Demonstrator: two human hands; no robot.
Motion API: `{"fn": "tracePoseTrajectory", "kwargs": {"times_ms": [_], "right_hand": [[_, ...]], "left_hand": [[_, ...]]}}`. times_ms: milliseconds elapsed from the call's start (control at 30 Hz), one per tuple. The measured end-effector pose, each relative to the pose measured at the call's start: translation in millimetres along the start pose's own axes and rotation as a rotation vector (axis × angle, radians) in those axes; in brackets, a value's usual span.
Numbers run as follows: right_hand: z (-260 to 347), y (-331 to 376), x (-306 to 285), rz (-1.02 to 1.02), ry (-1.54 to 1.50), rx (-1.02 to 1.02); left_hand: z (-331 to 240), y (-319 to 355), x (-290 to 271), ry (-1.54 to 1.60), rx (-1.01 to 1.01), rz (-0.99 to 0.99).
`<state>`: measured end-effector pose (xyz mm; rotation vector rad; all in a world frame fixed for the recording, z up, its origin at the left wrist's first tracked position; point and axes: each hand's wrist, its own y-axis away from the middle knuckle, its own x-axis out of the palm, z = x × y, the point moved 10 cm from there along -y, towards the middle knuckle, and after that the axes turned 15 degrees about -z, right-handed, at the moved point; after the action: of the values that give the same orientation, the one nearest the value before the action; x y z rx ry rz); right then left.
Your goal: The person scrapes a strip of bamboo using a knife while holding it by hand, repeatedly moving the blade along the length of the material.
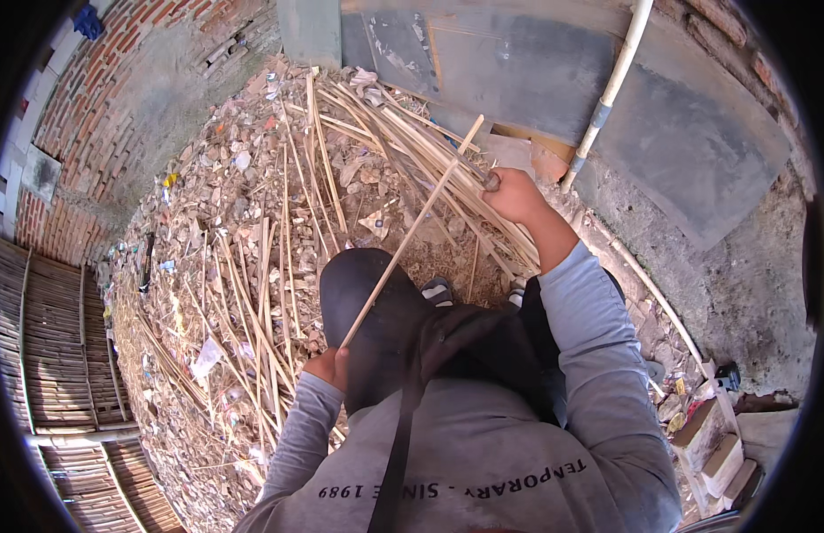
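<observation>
A long pale bamboo strip point(401, 253) slants across my dark-trousered knee, up and to the right. Its lower end is in my closed left hand point(327, 366), beside my left thigh. To the upper right, my right hand point(516, 195) is closed around a dark, round-ended tool point(492, 181), whose far part blends into the strips behind it, so its kind is unclear. The slanting strip crosses just left of this hand. A thick bundle of split bamboo strips point(403, 129) lies on the ground beyond and under my right hand.
More loose bamboo strips point(265, 311) lie on littered, rubble-strewn ground point(185, 258) at the left. Grey panels point(527, 67) and a leaning white pipe point(612, 84) stand at the back right. A brick wall point(92, 133) and a bamboo slat screen point(52, 346) border the left side.
</observation>
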<state>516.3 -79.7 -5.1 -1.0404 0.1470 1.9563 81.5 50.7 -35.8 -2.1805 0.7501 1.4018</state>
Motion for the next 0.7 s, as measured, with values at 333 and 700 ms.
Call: {"fn": "tracePoseTrajectory", "kwargs": {"times_ms": [333,700], "right_hand": [[78.6,44.7,22.2,0.297,0.176,-0.347],[19.6,15.4,0.5,0.084,0.072,-0.046]], "left_hand": [[-4.5,-0.8,-2.3,0.024,0.034,0.017],[-5.8,-4.6,-1.9,0.004,0.030,0.040]]}}
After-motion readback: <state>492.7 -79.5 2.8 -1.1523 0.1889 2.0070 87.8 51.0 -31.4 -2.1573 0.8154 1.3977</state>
